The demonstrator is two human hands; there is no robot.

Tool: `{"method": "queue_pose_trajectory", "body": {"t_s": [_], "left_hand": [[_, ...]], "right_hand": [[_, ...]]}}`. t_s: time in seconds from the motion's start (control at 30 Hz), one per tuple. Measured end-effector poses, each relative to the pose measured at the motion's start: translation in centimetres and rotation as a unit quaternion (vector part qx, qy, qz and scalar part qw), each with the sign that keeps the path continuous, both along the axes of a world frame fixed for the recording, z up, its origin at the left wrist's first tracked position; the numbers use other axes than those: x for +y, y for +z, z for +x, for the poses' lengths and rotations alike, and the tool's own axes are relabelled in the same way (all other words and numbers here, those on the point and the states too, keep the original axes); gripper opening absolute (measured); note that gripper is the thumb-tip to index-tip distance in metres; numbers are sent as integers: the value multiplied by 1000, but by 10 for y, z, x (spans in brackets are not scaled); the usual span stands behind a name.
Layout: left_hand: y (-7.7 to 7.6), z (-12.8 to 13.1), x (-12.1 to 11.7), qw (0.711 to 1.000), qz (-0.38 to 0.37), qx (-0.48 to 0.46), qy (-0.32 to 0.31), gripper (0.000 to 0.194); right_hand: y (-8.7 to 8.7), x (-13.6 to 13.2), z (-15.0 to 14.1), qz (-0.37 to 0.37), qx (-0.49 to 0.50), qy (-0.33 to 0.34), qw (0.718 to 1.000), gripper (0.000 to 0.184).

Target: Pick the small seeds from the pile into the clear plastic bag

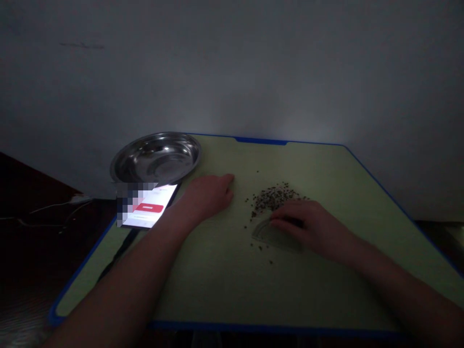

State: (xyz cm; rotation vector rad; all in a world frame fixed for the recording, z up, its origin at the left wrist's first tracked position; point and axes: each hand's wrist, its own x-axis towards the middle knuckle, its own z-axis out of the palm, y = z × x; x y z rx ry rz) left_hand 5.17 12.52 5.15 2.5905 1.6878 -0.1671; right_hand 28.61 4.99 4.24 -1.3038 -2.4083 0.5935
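In the head view, my right hand (308,224) pinches the edge of a clear plastic protractor (277,236) between thumb and fingers. The protractor is low over the table, just on the near side of a pile of small dark grains (271,197), and my fingers partly cover it. A few loose grains are scattered around the pile and the protractor. To the left of the pile, my left hand (210,195) rests on the tabletop with its fingers curled in and nothing visible in them.
A light green table (224,285) with a blue rim stands against a grey wall. At its back left sits a shiny steel basin (159,157). A phone (150,208) with a lit screen, partly pixelated, lies in front of the basin beside my left forearm. The room is dim.
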Motion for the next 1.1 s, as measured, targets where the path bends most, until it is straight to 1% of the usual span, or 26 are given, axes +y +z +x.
{"method": "queue_pose_trajectory", "body": {"t_s": [0.2, 0.3, 0.4, 0.47, 0.53, 0.63, 0.73, 0.97, 1.1], "left_hand": [[-1, 0, 1, 1000, 7, -7, -5, 51], [-1, -1, 1, 1000, 8, -10, -5, 51], [-1, -1, 0, 1000, 5, -6, 0, 51], [0, 0, 0, 1000, 3, -7, 2, 51], [0, 1, 1, 1000, 3, -10, 0, 51], [0, 1, 1, 1000, 4, -11, -4, 51], [0, 0, 1, 1000, 4, -11, -3, 51], [1, 0, -1, 1000, 6, -11, -5, 51], [1, -1, 0, 1000, 4, -10, -3, 51]], "right_hand": [[-2, -9, -13, 8, -10, 65, 998, 21], [-1, -9, -11, 15, -17, 57, 998, 22], [-1, -7, -14, 48, -34, 52, 997, 23], [0, -7, -20, 62, -59, 60, 995, 23], [1, -9, -28, 59, -89, 65, 992, 22], [5, -11, -42, 45, -117, 80, 989, 22], [8, -14, -50, 17, -106, 112, 988, 21], [9, -30, -49, -115, -35, 169, 978, 18], [13, -36, -47, -151, -37, 172, 973, 21]]}}
